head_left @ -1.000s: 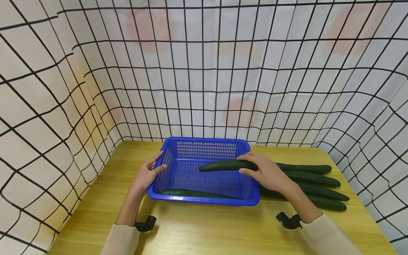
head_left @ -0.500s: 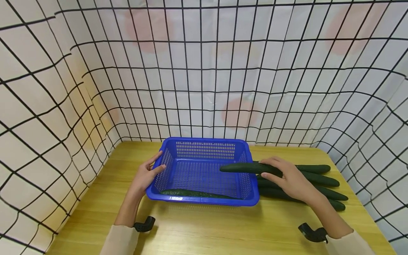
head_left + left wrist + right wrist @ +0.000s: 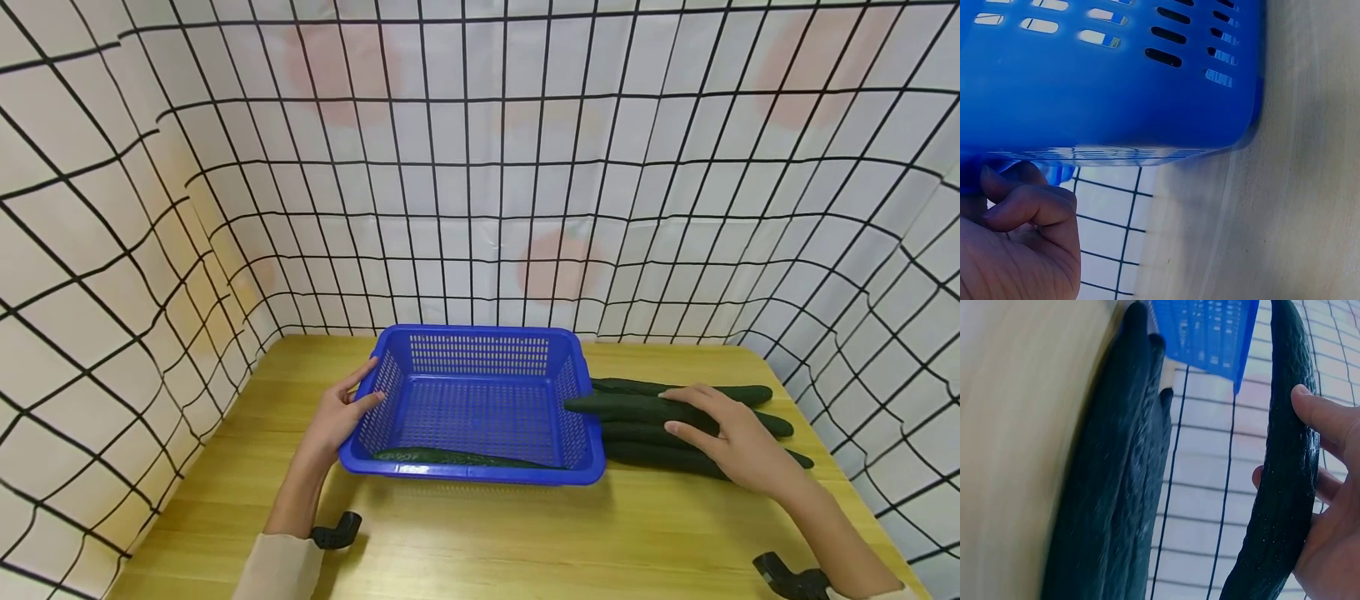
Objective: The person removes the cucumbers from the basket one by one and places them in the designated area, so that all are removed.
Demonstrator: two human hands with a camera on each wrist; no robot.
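Note:
My left hand (image 3: pixel 335 423) grips the left rim of a blue plastic basket (image 3: pixel 472 472); in the left wrist view its fingers curl at the rim above the perforated wall. A long dark green cucumber (image 3: pixel 626 407) is held in my right hand (image 3: pixel 738 442), thumb on one side and fingers on the other. Its far tip overlaps the basket's right rim in the head view. The right wrist view shows this cucumber (image 3: pixel 1285 481) raised above several others (image 3: pixel 1110 481) lying side by side. One more cucumber (image 3: pixel 457 456) lies inside the basket along the front wall.
The row of cucumbers (image 3: pixel 660 457) lies on the wooden table (image 3: pixel 480 542) right of the basket, partly hidden by my right hand. A white sheet with black grid netting (image 3: pixel 480 192) encloses the back and sides. A black wrist mount (image 3: pixel 337 531) sits at my left wrist.
My right hand has moved right with the cucumber, from over the basket to over the row of cucumbers. My left hand keeps its grip on the rim.

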